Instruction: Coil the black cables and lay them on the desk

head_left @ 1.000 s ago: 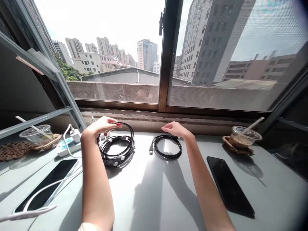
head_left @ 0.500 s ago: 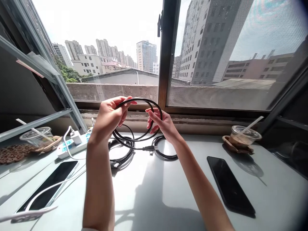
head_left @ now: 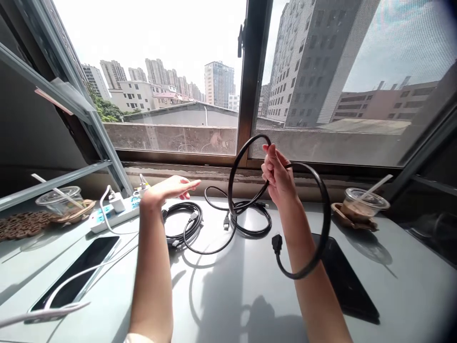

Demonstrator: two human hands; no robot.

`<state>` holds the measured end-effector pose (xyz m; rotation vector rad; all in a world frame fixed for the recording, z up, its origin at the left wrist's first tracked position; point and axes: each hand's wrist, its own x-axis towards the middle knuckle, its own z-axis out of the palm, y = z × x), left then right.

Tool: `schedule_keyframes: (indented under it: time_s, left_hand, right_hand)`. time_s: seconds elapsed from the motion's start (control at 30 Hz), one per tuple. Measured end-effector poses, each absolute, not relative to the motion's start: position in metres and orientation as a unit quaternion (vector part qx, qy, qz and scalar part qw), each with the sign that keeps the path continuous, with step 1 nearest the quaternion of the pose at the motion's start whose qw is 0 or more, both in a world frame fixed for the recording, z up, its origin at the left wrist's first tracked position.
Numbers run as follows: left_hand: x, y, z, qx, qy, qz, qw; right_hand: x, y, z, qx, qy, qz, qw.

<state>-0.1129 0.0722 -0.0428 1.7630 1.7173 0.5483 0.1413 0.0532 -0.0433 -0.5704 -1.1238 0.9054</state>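
The right hand (head_left: pixel 279 177) is holding a looping black cable (head_left: pixel 327 212) in a closed grip above the counter (head_left: pixel 228 295), while the left hand (head_left: pixel 167 188), its grip open and empty, is hovering flat over coiled cables (head_left: pixel 182 206).

Counting around the dark vertical window post (head_left: pixel 250 95), there are two flat black glass smartphones, the left phone (head_left: pixel 85 252) and the right phone (head_left: pixel 353 290) on either side of it, and two clear lidded plastic cups with straws, the left cup (head_left: pixel 59 200) and the right cup (head_left: pixel 364 202), farther out. Black round cables make three lots: a bundled coil (head_left: pixel 195 224) left of the post, a single coil (head_left: pixel 252 233) below it and a loose cable (head_left: pixel 325 209) right of it. One white plastic power strip (head_left: pixel 114 215) lies left of the post.
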Motion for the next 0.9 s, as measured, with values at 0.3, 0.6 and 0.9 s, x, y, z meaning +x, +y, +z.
schedule_keyframes:
  time_s: [0.3, 0.6, 0.9]
  left_hand:
    - [-0.128, 0.096, -0.081, 0.607, 0.682, 0.121, 0.389]
    - [-0.082, 0.095, -0.076, 0.655, 0.608, 0.074, 0.443]
    - [-0.106, 0.102, -0.078, 0.646, 0.696, 0.023, 0.312]
  right_hand:
    - [0.154, 0.051, -0.039, -0.22, -0.434, 0.406, 0.773]
    - [0.163, 0.045, -0.034, -0.182, -0.44, 0.394, 0.786]
    - [0.192, 0.04, -0.034, -0.112, -0.363, 0.465, 0.8]
